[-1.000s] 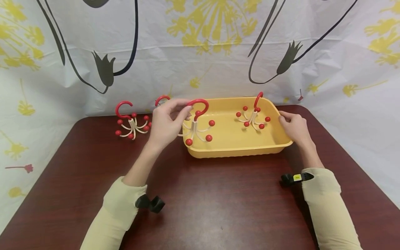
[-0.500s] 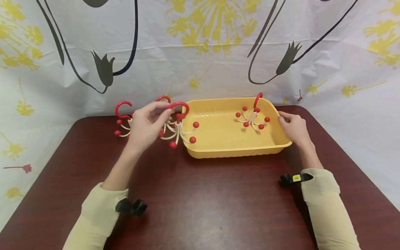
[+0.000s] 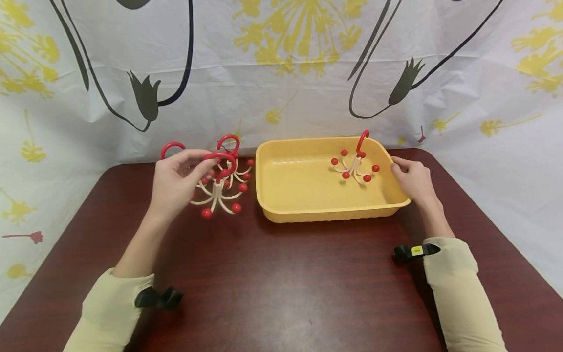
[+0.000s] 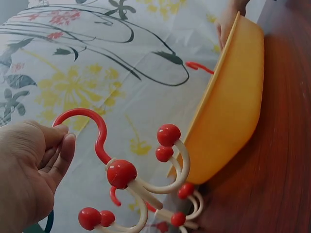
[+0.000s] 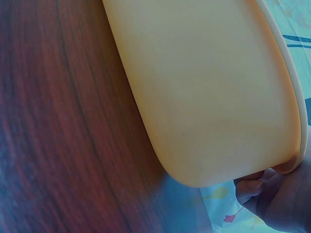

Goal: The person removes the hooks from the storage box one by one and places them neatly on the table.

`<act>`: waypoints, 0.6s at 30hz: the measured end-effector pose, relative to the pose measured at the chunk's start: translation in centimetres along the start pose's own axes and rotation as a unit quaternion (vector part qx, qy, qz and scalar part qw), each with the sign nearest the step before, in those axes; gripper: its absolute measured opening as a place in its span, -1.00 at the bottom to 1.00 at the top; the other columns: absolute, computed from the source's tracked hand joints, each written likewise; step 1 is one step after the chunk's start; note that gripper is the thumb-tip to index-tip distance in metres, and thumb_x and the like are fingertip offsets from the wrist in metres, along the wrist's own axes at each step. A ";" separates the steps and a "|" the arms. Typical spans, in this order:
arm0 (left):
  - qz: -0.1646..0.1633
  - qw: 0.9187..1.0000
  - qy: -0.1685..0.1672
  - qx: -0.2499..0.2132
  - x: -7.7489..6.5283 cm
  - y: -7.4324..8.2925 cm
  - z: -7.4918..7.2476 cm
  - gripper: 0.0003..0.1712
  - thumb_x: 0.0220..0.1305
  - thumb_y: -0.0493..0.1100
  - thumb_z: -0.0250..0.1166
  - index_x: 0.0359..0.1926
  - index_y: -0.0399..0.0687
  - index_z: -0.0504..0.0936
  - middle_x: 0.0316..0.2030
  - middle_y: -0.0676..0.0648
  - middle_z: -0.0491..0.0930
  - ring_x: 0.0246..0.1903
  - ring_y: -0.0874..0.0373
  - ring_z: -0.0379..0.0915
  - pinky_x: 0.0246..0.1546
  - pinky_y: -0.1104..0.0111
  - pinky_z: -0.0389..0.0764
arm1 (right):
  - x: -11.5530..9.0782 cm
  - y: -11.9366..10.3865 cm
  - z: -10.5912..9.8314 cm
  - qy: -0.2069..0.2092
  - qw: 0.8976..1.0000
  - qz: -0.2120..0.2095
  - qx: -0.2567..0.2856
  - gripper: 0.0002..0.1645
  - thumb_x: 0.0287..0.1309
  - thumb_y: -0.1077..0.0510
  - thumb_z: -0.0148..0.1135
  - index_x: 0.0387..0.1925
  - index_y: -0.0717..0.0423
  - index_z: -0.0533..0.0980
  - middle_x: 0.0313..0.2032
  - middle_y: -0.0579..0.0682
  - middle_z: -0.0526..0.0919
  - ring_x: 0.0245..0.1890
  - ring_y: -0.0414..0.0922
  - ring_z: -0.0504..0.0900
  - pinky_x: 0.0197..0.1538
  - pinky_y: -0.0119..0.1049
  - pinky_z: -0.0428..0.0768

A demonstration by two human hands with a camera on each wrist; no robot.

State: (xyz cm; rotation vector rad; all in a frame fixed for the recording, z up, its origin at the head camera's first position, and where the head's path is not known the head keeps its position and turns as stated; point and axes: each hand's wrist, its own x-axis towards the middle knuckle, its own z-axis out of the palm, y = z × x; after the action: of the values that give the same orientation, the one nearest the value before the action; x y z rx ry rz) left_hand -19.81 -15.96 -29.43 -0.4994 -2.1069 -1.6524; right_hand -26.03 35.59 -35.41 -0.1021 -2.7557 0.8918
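Observation:
My left hand (image 3: pixel 173 185) pinches the red hook of a multi-arm hook hanger (image 3: pixel 217 190), whose cream arms end in red balls. It is held upright, left of a yellow plastic tub (image 3: pixel 303 190). In the left wrist view, thumb and fingertips meet on the tip of that hanger's hook (image 4: pixel 102 133). At the tub's right rim, my right hand (image 3: pixel 415 182) grips with the thumb on the inside. A similar hanger (image 3: pixel 354 166) stands inside the tub. Another hanger (image 3: pixel 238 142) is behind the held one. A further hanger's hook (image 3: pixel 172 145) shows above my left hand, the rest hidden.
The dark wooden table (image 3: pixel 281 274) carries the tub near its far edge. Behind it hangs a white patterned curtain (image 3: pixel 308 107). Each sleeve bears a black strap, such as the right strap (image 3: pixel 415 252).
My left hand has carried the held hanger leftward and slightly nearer, from over the tub's left end to outside it. My right hand and the tub stay put.

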 end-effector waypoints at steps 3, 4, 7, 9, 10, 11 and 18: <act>-0.009 1.000 0.008 0.005 -0.2 -0.2 -0.9 -0.73 0.25 -0.30 0.43 -0.05 -0.35 0.71 -0.30 -0.04 0.73 -0.45 0.13 0.67 -0.27 0.46 0.69 | 0.0 -0.1 0.0 0.001 1.000 -0.001 0.001 -0.42 0.51 -0.05 -0.06 0.35 0.21 0.45 0.13 0.37 0.59 -0.19 0.11 0.58 -0.34 -0.44 0.42; -0.011 1.000 0.012 0.005 -0.3 -0.2 -1.2 -0.74 0.25 -0.30 0.43 -0.06 -0.36 0.71 -0.31 -0.06 0.73 -0.43 0.13 0.67 -0.26 0.46 0.69 | -0.1 -0.1 0.0 0.001 1.000 0.000 0.002 -0.42 0.51 -0.05 -0.06 0.35 0.21 0.45 0.13 0.37 0.59 -0.19 0.11 0.58 -0.34 -0.44 0.41; -0.013 1.000 0.022 0.009 -0.5 -0.6 -2.0 -0.73 0.24 -0.31 0.44 -0.06 -0.37 0.71 -0.32 -0.05 0.73 -0.42 0.19 0.66 -0.24 0.49 0.68 | 0.0 -0.1 0.0 0.001 1.000 0.001 0.001 -0.42 0.51 -0.05 -0.06 0.35 0.20 0.45 0.12 0.36 0.59 -0.20 0.10 0.58 -0.35 -0.45 0.41; -0.013 0.999 0.029 0.013 -0.6 -0.8 -2.6 -0.73 0.23 -0.32 0.44 -0.06 -0.37 0.71 -0.33 -0.04 0.73 -0.42 0.21 0.64 -0.25 0.51 0.67 | 0.0 0.0 0.0 0.002 1.000 0.001 0.000 -0.42 0.51 -0.05 -0.06 0.35 0.20 0.45 0.12 0.36 0.59 -0.21 0.09 0.57 -0.36 -0.46 0.41; -0.014 0.999 0.032 0.015 -0.7 -1.0 -2.8 -0.73 0.23 -0.34 0.44 -0.06 -0.38 0.71 -0.34 -0.04 0.73 -0.43 0.22 0.63 -0.26 0.52 0.66 | 0.0 0.0 0.0 0.002 1.000 0.001 0.000 -0.42 0.51 -0.05 -0.06 0.34 0.20 0.45 0.11 0.36 0.60 -0.22 0.08 0.57 -0.37 -0.47 0.41; -0.016 0.999 0.035 0.016 -0.8 -1.2 -3.1 -0.73 0.22 -0.35 0.44 -0.06 -0.39 0.71 -0.35 -0.01 0.73 -0.44 0.23 0.63 -0.28 0.53 0.66 | 0.1 0.0 0.0 0.003 1.000 0.000 -0.001 -0.42 0.51 -0.04 -0.06 0.34 0.20 0.46 0.11 0.36 0.60 -0.23 0.08 0.57 -0.38 -0.47 0.41; -0.032 0.998 0.048 0.036 -1.1 -2.1 -4.4 -0.76 0.23 -0.41 0.41 -0.08 -0.42 0.70 -0.42 0.02 0.71 -0.49 0.22 0.61 -0.35 0.52 0.67 | 0.0 0.0 0.1 0.003 1.000 -0.001 -0.003 -0.42 0.51 -0.05 -0.06 0.34 0.20 0.46 0.10 0.37 0.60 -0.25 0.08 0.56 -0.38 -0.46 0.40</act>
State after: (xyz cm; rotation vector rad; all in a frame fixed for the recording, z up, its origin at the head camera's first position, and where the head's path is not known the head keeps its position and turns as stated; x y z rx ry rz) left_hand -19.50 -20.75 -30.88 -0.3260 -2.1231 -1.5966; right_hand -26.09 35.59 -35.50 -0.1041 -2.7520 0.8814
